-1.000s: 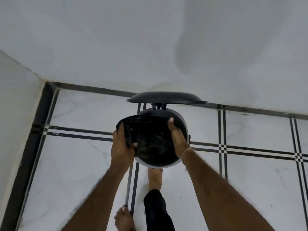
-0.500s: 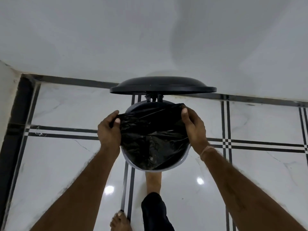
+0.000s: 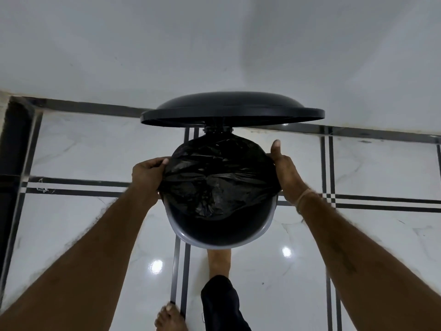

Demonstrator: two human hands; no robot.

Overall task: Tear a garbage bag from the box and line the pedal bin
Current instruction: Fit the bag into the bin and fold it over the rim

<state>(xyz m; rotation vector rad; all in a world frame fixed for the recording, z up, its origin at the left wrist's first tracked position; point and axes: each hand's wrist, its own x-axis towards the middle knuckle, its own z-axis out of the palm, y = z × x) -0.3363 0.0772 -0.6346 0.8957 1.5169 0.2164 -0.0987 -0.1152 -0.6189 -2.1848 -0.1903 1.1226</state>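
The pedal bin [image 3: 222, 237] stands at the centre of the frame on the tiled floor [image 3: 71, 223], its lid [image 3: 232, 111] raised above and behind the opening. A foot [image 3: 218, 261] below the bin appears to be on the pedal, though the pedal itself is hidden.

The black garbage bag [image 3: 217, 177] lies across the upper, far half of the opening, its edge drawn over the far rim. The near part of the grey rim, toward the bottom of the frame, is bare.

The left hand [image 3: 149, 175] is closed on the bag's edge at the left side of the rim, fingers curled into the plastic. The right hand [image 3: 286, 173] sits at the right side of the rim, thumb up and apart from the bag; its fingers are behind the bag, so it seems to grip the edge there, but I cannot tell for sure.

The two hands face each other across the opening, at about its widest line. The uncovered rim lies below that line, toward the person, about equally near to both hands. My judgement: the lining is roughly half done, and the next move calls for pulling the loose front edge down the frame and over that near rim.
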